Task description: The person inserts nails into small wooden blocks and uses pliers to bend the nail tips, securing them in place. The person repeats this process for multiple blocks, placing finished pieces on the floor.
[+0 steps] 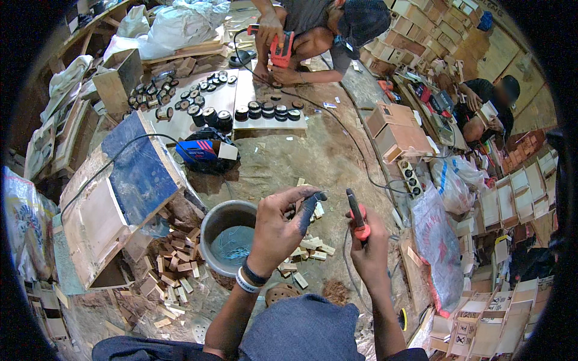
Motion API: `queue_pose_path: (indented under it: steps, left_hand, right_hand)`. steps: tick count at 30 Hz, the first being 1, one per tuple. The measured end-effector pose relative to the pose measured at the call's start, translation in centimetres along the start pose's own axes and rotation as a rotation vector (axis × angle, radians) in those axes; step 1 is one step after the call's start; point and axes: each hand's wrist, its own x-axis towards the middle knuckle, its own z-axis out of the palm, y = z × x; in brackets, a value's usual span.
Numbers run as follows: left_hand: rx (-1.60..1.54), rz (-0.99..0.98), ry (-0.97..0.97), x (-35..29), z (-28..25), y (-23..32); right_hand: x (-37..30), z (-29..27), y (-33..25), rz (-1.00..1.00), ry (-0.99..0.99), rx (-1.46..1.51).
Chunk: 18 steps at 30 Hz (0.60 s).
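Observation:
My left hand [278,225] is raised in front of me, with dark coverings on the thumb and a fingertip. Its fingertips are pinched together, but whatever lies between them is too small to make out. To its right, my right hand [370,253] grips pliers with red handles [360,224], their dark jaws pointing up and away from me. The two hands are apart. Below and left of my left hand stands a grey bucket [208,231] with thin bluish strands inside. Small wooden blocks [174,265] lie heaped beside the bucket, and more blocks [310,249] lie beyond my left wrist.
Ahead, a person works with a red power tool [282,51]; its cord crosses the floor. Black round pieces [277,112] and spools [162,96] cover a board. A tilted blue-and-white panel [129,174] stands left. Wooden boxes [397,132], a power strip [411,180] and another person are right.

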Motion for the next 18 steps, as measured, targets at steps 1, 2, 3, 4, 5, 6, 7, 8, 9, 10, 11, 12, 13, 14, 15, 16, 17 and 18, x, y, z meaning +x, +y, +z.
queue_pose_path:
  steps: [1, 2, 3, 4, 5, 6, 7, 8, 9, 10, 11, 12, 13, 14, 15, 16, 17, 18]
  left_hand:
    - [-0.098, -0.074, -0.076, 0.0, -0.3, 0.2]
    - [-0.194, -0.163, -0.158, -0.1, -0.6, 0.4]
    - [-0.274, -0.254, -0.227, -0.2, -0.9, 0.6]
    - [-0.418, -0.286, -0.244, -0.4, -0.9, 0.8]
    - [-0.456, -0.296, -0.258, -0.5, -1.0, 0.9]
    - [-0.483, -0.317, -0.278, -0.6, -1.2, 1.1]
    - [-0.489, -0.354, -0.296, -0.6, -1.3, 1.3]
    - [-0.538, -0.333, -0.324, -0.6, -1.5, 1.4]
    - [-0.566, -0.33, -0.352, -0.6, -1.6, 1.6]
    - [-0.567, -0.342, -0.368, -0.6, -1.7, 1.7]
    - [-0.587, -0.319, -0.355, -0.7, -1.7, 1.9]
    - [-0.58, -0.314, -0.328, -0.8, -1.6, 2.0]
    - [-0.556, -0.318, -0.309, -0.9, -1.5, 2.2]
    - [-0.578, -0.305, -0.293, -0.9, -1.4, 2.3]
    - [-0.583, -0.3, -0.284, -1.0, -1.3, 2.4]
    - [-0.558, -0.311, -0.262, -1.1, -1.3, 2.5]
    - [-0.561, -0.29, -0.245, -1.2, -1.1, 2.6]
    - [-0.534, -0.284, -0.215, -1.4, -0.9, 2.7]
  right_hand:
    - [0.2, -0.3, -0.1, -0.049, 0.024, -0.016]
    - [0.6, -0.7, -0.2, -0.092, 0.051, -0.042]
    - [0.9, -1.0, -0.2, -0.148, 0.089, -0.075]
    - [1.2, -1.5, -0.3, -0.165, 0.065, -0.096]
    - [1.5, -1.9, -0.3, -0.201, 0.053, -0.124]
    - [1.8, -2.3, -0.4, -0.247, 0.046, -0.152]
    - [2.1, -2.6, -0.4, -0.305, 0.05, -0.191]
    - [2.4, -2.8, -0.4, -0.326, 0.045, -0.24]
    - [2.6, -2.9, -0.5, -0.326, 0.038, -0.209]
    - [2.8, -2.9, -0.5, -0.334, 0.04, -0.195]
    - [2.8, -2.9, -0.5, -0.344, 0.05, -0.183]
    - [2.8, -2.9, -0.6, -0.343, 0.04, -0.156]
    - [2.7, -2.8, -0.6, -0.342, 0.037, -0.132]
    - [2.5, -2.7, -0.7, -0.362, 0.051, -0.118]
    - [2.3, -2.6, -0.7, -0.318, 0.027, -0.1]
    - [2.1, -2.5, -0.8, -0.296, 0.019, -0.09]
    - [1.9, -2.5, -0.8, -0.274, 0.01, -0.08]
    - [1.7, -2.4, -0.8, -0.265, 0.011, -0.065]
